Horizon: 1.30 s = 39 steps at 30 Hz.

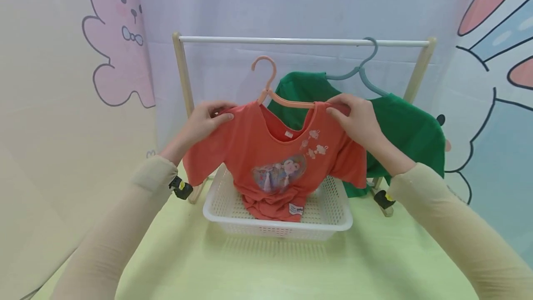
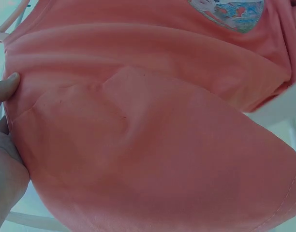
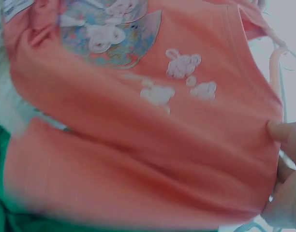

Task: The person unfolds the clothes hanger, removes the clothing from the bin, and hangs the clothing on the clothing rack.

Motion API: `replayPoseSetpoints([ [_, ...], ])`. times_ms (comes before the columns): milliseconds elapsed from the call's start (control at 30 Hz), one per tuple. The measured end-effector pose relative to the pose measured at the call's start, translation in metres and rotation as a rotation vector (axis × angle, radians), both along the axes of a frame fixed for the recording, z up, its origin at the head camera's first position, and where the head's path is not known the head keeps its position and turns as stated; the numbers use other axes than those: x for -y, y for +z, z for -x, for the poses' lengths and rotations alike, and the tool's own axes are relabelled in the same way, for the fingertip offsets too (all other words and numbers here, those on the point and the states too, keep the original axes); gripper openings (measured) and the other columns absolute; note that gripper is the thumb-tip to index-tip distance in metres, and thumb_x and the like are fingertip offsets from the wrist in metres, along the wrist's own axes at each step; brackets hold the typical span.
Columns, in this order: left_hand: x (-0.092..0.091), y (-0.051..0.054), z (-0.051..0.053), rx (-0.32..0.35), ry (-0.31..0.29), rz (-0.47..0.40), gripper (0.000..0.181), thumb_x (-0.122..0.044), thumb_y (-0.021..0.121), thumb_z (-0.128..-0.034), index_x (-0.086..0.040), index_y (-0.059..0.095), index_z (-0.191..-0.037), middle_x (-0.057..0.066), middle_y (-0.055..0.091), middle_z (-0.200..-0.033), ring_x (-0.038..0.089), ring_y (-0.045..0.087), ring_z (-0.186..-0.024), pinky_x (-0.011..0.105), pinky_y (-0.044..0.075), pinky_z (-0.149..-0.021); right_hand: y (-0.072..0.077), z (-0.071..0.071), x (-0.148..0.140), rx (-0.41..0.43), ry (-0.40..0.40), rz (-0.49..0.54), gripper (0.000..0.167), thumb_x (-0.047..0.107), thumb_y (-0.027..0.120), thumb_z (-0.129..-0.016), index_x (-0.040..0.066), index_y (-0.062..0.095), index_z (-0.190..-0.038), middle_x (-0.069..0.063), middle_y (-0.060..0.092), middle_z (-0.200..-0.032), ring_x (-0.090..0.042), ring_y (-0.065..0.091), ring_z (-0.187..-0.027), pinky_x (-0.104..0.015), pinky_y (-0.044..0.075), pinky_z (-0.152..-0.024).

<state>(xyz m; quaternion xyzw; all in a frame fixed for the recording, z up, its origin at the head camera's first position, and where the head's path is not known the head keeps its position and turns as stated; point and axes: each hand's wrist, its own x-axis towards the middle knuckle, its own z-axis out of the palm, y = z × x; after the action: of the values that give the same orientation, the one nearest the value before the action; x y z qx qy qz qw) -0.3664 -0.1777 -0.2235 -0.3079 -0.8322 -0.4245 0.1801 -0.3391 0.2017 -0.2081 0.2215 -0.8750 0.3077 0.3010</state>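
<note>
A coral-red T-shirt [image 1: 245,147] with a floral patch and white flower trims hangs over a peach clothes hanger [image 1: 291,103], whose hook stands free in front of the rack. My left hand [image 1: 206,119] pinches the shirt at one shoulder, thumb in front; the left wrist view shows the thumb on the cloth. At the opposite shoulder, beside the neckline, my right hand [image 1: 356,117] pinches the fabric. The shirt's lower part lies bunched in a white plastic basket [image 1: 278,233]. The hanger's arms are partly hidden inside the shirt.
Behind stands a clothes rack with a white rail [image 1: 266,40] and wooden legs. A green garment [image 1: 416,128] hangs at its right on a grey-blue hanger [image 1: 368,73], close behind my right hand. The basket rests on a yellow-green tabletop [image 1: 250,272].
</note>
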Motion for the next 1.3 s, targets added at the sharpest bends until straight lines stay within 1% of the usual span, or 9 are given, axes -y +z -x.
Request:
replayPoseSetpoints([
  [100, -0.006, 0.006, 0.001, -0.007, 0.014, -0.029, 0.027, -0.011, 0.065, -0.0955, -0.007, 0.069, -0.121, 0.017, 0.071, -0.11, 0.008, 0.064, -0.079, 0.017, 0.053, -0.068, 0.007, -0.001, 0.0, -0.001, -0.021, 0.01, 0.032, 0.023, 0.064, -0.096, 0.006, 0.063, -0.123, -0.015, 0.068, -0.116, -0.031, 0.064, -0.1, -0.051, 0.057, -0.085],
  [267, -0.008, 0.006, 0.003, 0.002, 0.01, -0.027, 0.026, -0.01, 0.067, -0.0935, -0.007, 0.071, -0.118, 0.016, 0.072, -0.109, 0.01, 0.065, -0.081, 0.016, 0.054, -0.07, 0.007, -0.004, -0.005, 0.019, -0.034, -0.034, 0.036, 0.022, 0.068, -0.093, 0.005, 0.061, -0.124, -0.016, 0.063, -0.12, -0.032, 0.059, -0.106, -0.055, 0.055, -0.086],
  [400, -0.006, -0.003, 0.004, 0.029, 0.023, 0.003, 0.023, -0.016, 0.07, -0.0924, -0.012, 0.074, -0.115, 0.01, 0.074, -0.105, 0.01, 0.065, -0.084, 0.019, 0.054, -0.073, -0.003, -0.002, -0.011, 0.021, -0.05, -0.033, 0.035, 0.022, 0.068, -0.093, 0.004, 0.063, -0.122, -0.017, 0.063, -0.118, -0.033, 0.056, -0.107, -0.055, 0.055, -0.084],
  [500, -0.004, -0.008, 0.005, 0.031, 0.051, -0.002, 0.02, -0.021, 0.07, -0.0928, -0.015, 0.075, -0.111, 0.006, 0.074, -0.104, 0.01, 0.065, -0.088, 0.022, 0.054, -0.076, -0.01, -0.001, -0.016, -0.012, -0.072, -0.013, 0.033, 0.022, 0.068, -0.092, 0.004, 0.064, -0.12, -0.017, 0.065, -0.115, -0.033, 0.055, -0.106, -0.053, 0.055, -0.082],
  [733, 0.005, -0.007, 0.012, -0.053, 0.164, -0.052, 0.017, -0.025, 0.069, -0.0937, -0.013, 0.075, -0.105, 0.005, 0.074, -0.101, 0.0, 0.062, -0.085, 0.018, 0.051, -0.076, -0.015, -0.001, -0.029, -0.041, -0.118, 0.066, 0.036, 0.028, 0.068, -0.092, 0.007, 0.064, -0.122, -0.015, 0.064, -0.116, -0.028, 0.05, -0.11, -0.041, 0.052, -0.08],
  [833, 0.011, -0.007, 0.016, -0.06, 0.197, -0.062, 0.017, -0.025, 0.069, -0.0934, -0.013, 0.076, -0.104, 0.003, 0.075, -0.098, -0.001, 0.061, -0.082, 0.017, 0.05, -0.073, -0.016, -0.002, -0.033, -0.031, -0.133, 0.093, 0.038, 0.031, 0.067, -0.093, 0.009, 0.063, -0.124, -0.014, 0.061, -0.118, -0.027, 0.048, -0.112, -0.04, 0.052, -0.081],
  [967, 0.017, -0.008, 0.016, -0.03, 0.214, -0.031, 0.019, -0.028, 0.069, -0.0933, -0.014, 0.076, -0.105, 0.003, 0.075, -0.099, 0.002, 0.061, -0.082, 0.018, 0.049, -0.071, -0.017, -0.003, -0.036, -0.032, -0.136, 0.099, 0.039, 0.032, 0.066, -0.093, 0.01, 0.062, -0.125, -0.015, 0.06, -0.119, -0.028, 0.047, -0.113, -0.043, 0.051, -0.084],
  [1200, 0.019, -0.008, 0.015, 0.048, 0.217, 0.068, 0.026, -0.034, 0.066, -0.0949, -0.015, 0.075, -0.11, 0.008, 0.073, -0.108, 0.016, 0.061, -0.093, 0.025, 0.049, -0.075, -0.019, -0.001, -0.039, -0.059, -0.112, 0.096, 0.038, 0.028, 0.067, -0.093, 0.008, 0.061, -0.125, -0.018, 0.061, -0.118, -0.03, 0.047, -0.111, -0.053, 0.034, -0.095],
  [1300, 0.019, -0.008, 0.014, 0.075, 0.201, 0.081, 0.026, -0.033, 0.067, -0.0945, -0.015, 0.075, -0.111, 0.008, 0.073, -0.109, 0.018, 0.061, -0.094, 0.027, 0.049, -0.077, -0.019, -0.002, -0.041, -0.049, -0.113, 0.102, 0.038, 0.028, 0.067, -0.093, 0.009, 0.061, -0.125, -0.017, 0.061, -0.119, -0.029, 0.047, -0.112, -0.051, 0.036, -0.094],
])
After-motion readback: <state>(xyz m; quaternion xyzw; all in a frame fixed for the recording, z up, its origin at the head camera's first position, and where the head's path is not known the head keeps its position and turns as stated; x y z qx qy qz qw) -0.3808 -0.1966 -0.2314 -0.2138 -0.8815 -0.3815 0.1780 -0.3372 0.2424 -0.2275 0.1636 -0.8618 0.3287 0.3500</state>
